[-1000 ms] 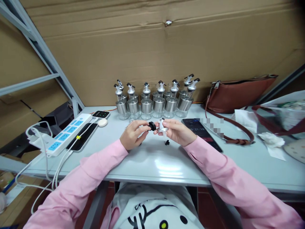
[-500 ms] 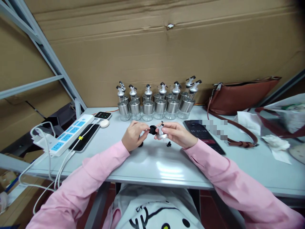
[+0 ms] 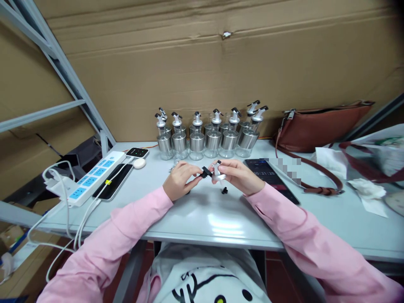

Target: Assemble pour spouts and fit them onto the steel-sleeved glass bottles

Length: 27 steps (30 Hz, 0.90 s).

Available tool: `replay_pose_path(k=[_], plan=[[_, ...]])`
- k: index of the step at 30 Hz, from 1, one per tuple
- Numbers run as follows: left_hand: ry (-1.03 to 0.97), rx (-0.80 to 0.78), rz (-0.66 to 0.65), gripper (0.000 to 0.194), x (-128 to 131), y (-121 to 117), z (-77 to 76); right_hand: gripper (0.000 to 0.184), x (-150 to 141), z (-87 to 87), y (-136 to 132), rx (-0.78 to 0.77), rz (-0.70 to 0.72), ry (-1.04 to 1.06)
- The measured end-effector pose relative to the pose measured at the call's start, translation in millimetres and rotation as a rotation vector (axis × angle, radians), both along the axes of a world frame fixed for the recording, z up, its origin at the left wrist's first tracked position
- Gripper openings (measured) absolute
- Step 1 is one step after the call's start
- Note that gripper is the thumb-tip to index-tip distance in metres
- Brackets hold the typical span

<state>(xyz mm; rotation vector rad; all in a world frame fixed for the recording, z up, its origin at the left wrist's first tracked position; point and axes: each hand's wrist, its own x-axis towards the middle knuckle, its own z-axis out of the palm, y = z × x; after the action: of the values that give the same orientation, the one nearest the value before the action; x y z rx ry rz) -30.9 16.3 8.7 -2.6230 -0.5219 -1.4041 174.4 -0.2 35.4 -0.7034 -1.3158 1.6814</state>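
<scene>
Between thumb and fingertips, my left hand [image 3: 181,181] pinches a black ridged stopper [image 3: 206,172]. My right hand [image 3: 238,176] is closed on a silver pour spout [image 3: 218,171] with a dark tip and a pale stem pointing down. Stopper and spout are close together above the table; whether they touch I cannot tell. A small black part [image 3: 224,190] shows just under the spout. Something clear and shiny [image 3: 176,162] lies partly hidden behind my left hand, and a dark bit shows below that hand.
Several glass-and-steel bottles [image 3: 197,142] with pour spouts stand along the cardboard wall. On the left are a power strip [image 3: 97,179], cables and a phone [image 3: 115,182]. On the right lie a phone with a timer [image 3: 273,181], a brown bag [image 3: 318,126] and crumpled tissue [image 3: 368,189].
The black stopper has been turned in my left fingers, from face-on to nearly edge-on. The spout in my right hand has shifted slightly to the right. The view has moved a little.
</scene>
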Motion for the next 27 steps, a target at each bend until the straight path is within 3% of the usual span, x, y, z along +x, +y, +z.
replay_pose_path(k=[13,22,24,27], plan=[[-0.061,0.035,-0.051,0.010,3,-3,-1.8,0.022,-5,-2.8,5,0.071,-0.301,0.121],[-0.021,-0.023,0.058,0.004,6,1,-7.3,0.027,-12,-16.4,11,0.043,-0.384,-0.129],[-0.017,-0.030,0.080,0.004,5,3,-8.0,0.028,-11,-14.9,11,0.095,-0.435,-0.202],[-0.026,-0.044,0.095,0.004,4,3,-7.2,0.030,-1,-4.3,11,0.296,-0.451,-0.389]])
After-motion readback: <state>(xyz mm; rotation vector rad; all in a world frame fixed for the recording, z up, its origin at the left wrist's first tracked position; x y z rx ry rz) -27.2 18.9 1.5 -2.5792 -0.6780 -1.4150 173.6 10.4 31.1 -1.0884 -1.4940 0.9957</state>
